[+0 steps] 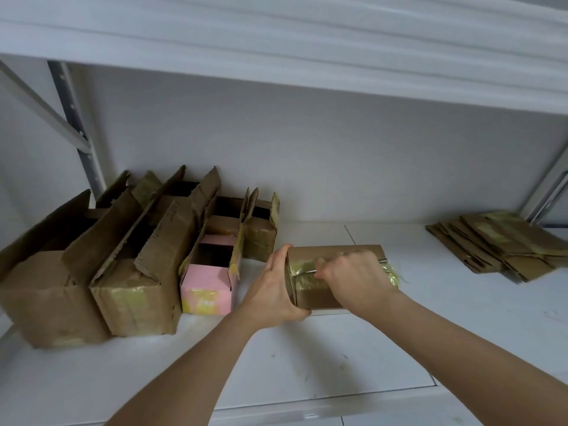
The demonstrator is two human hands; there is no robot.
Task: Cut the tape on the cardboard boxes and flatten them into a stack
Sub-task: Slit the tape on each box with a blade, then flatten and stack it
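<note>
You have no readable text, brand, number or sign here; the large open carton (pixel 159 241) carries small dark marks along its flap, too blurred and small to read.

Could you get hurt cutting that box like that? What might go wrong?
Maybe, in two ways.

1. The right hand runs a thin metal blade along the tape toward the left hand, which grips that end of the small box. A slip could nick those fingers.

2. The box sits on a smooth white shelf, steadied by one hand only, so it might slide or tip while being cut.
</note>
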